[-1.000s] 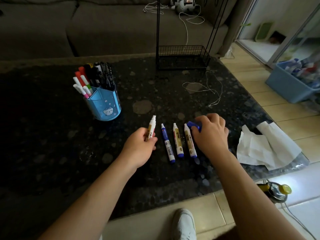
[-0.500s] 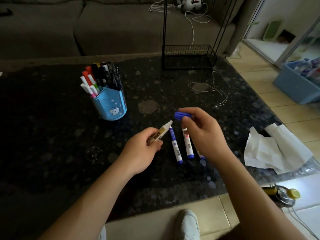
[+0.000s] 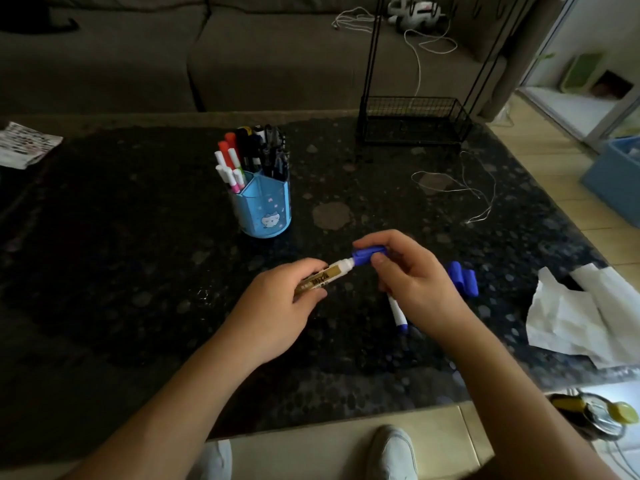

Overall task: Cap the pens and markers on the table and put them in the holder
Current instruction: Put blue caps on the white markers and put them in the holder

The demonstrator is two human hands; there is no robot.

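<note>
Our left hand (image 3: pixel 277 306) is curled round the barrel of a gold-labelled marker (image 3: pixel 329 278), whose white nose points to about two o'clock. Our right hand (image 3: pixel 412 289) pinches a blue cap (image 3: pixel 369 255) between thumb and fingers, and the mouth of the cap sits on the nose. We cannot tell if it is pushed fully home. The two hands are close together, joined only through the marker and the cap.

The first danger, we think, is a cap that goes on crooked or only halfway. It could then fall off inside the holder, or the nose could mark our fingers.

Just under the right hand, at about five o'clock from the cap, another marker (image 3: pixel 398 315) lies on the desk (image 3: pixel 138 271), partly hidden. If the wrist drops during the push, it may knock this marker, which could roll to the near edge at six o'clock.

At three o'clock from the right hand lie loose blue caps (image 3: pixel 462 282), near the crumpled white paper (image 3: pixel 588 317). A careless sweep could send them under it.

The blue holder (image 3: pixel 265 206) stands at eleven o'clock from the hands and already looks crowded. A marker pressed in with force might jam there or tip the holder.
</note>
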